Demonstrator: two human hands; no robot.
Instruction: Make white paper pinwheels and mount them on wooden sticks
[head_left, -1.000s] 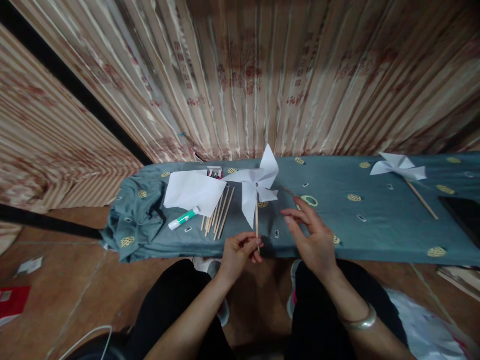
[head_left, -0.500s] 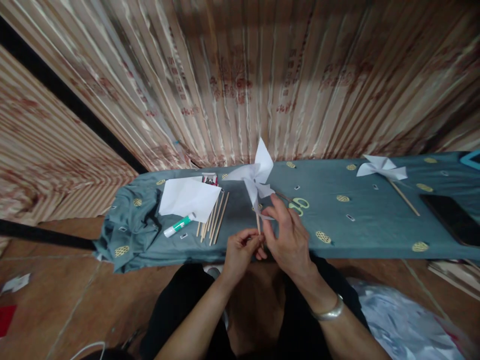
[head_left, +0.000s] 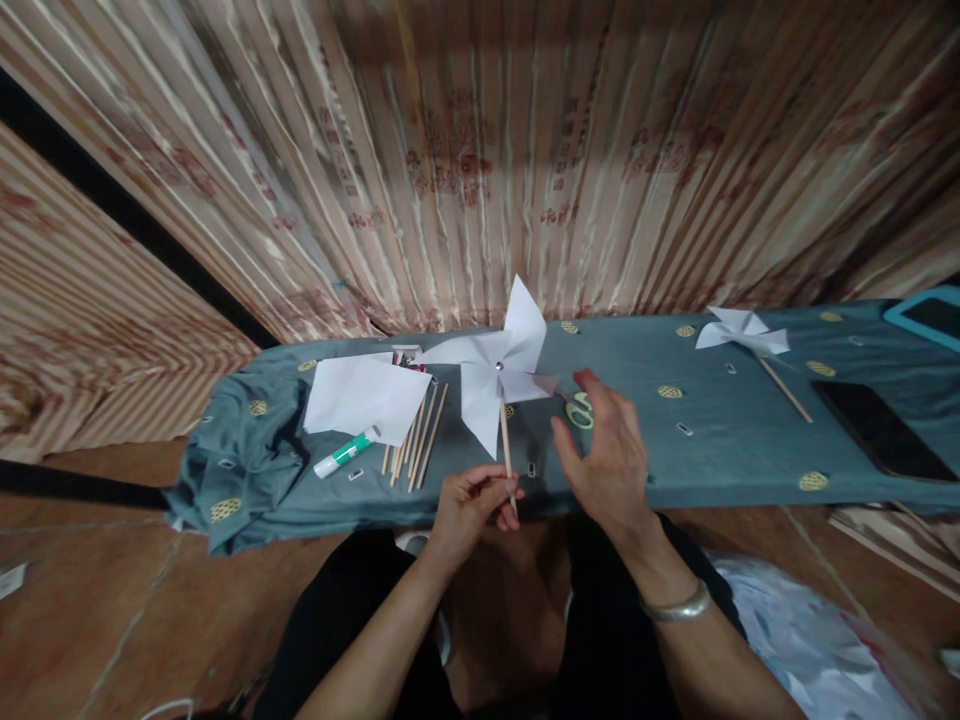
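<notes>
A white paper pinwheel [head_left: 523, 345] with a shiny pin at its centre stands on a thin wooden stick in front of me. My left hand [head_left: 478, 503] pinches the lower part of that stick between thumb and fingers. To the right of the pinwheel, my right hand [head_left: 606, 445] is raised with its fingers apart, holding nothing. Behind its fingertips lie scissors with light green handles [head_left: 579, 410], partly hidden. A silver bangle circles my right wrist.
On the green cloth-covered bench [head_left: 697, 440], white paper sheets [head_left: 364, 395], several wooden sticks [head_left: 427, 440], a glue stick [head_left: 347, 453] and a small box of pins [head_left: 407, 356] lie left. Rightward are another pinwheel [head_left: 742, 328], a black phone [head_left: 881, 430] and a blue-edged device [head_left: 930, 312].
My right hand has moved off the pinwheel to the right and its fingers have spread. The pinwheel's blades have turned and now face me more fully. My left hand still grips the stick.
</notes>
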